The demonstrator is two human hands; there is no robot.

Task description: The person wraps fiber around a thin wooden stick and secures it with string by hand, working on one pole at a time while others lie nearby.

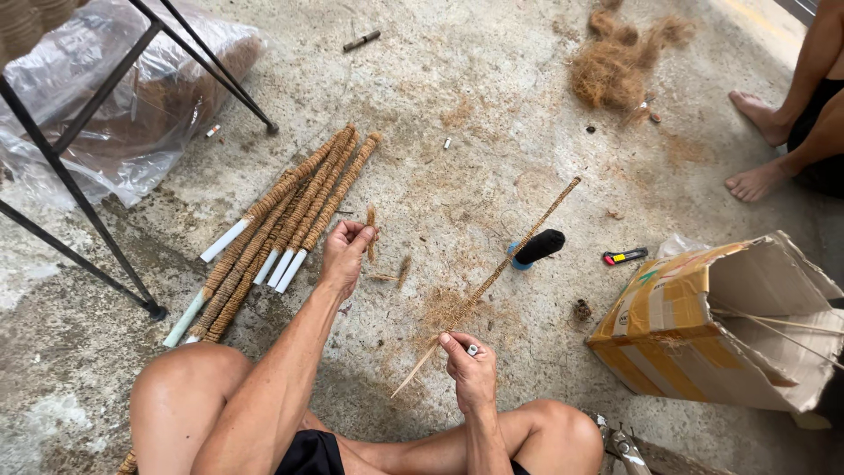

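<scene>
Right hand [470, 368] pinches near end of thin fibre-wrapped stick [492, 281]; long axis runs up-right, over concrete floor [492, 105]. Left hand [345, 253], up-left, clenched on small brown fibre tuft [371, 230], well apart from stick.

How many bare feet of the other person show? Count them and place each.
2. One bare foot rests on the concrete floor at the upper right; the other bare foot lies just below it, nearer the torn cardboard box. Neither is hidden.

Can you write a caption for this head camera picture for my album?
Sitting on a concrete floor, the right hand holds a fibre-wrapped thin stick while the left hand pinches coconut fibre.
</scene>
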